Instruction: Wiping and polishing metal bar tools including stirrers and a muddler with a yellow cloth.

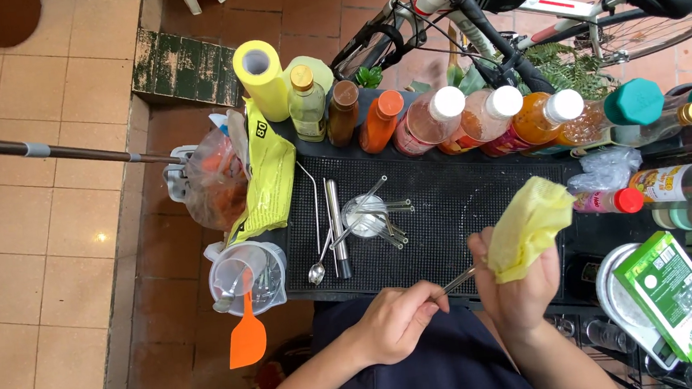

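The metal straw [459,279] sits low in the middle of the frame, pinched between the fingers of my left hand [395,322] at one end, while its other end disappears into the yellow cloth [528,227]. My right hand [517,288] is closed around that cloth, bunching it over the straw's tip, thumb pressed against the fabric. Both hands hover just above the near edge of the black rubber mat [464,209] that covers the counter.

On the mat, left of centre, a small glass [364,215] holds more metal straws, with a spoon [318,270] and other straws lying beside it. Along the top edge of the mat stands a row of bottles [456,118] with orange, white and teal caps, and at its left end a yellow roll [262,78]. A yellow packet [270,180] leans at the upper left of the mat, next to a clear plastic bag [215,181]. Lower left, a measuring jug [246,277] holds an orange spatula [247,336]. A green carton [677,303] lies at the lower right. A bicycle [530,11] stands across the top right.
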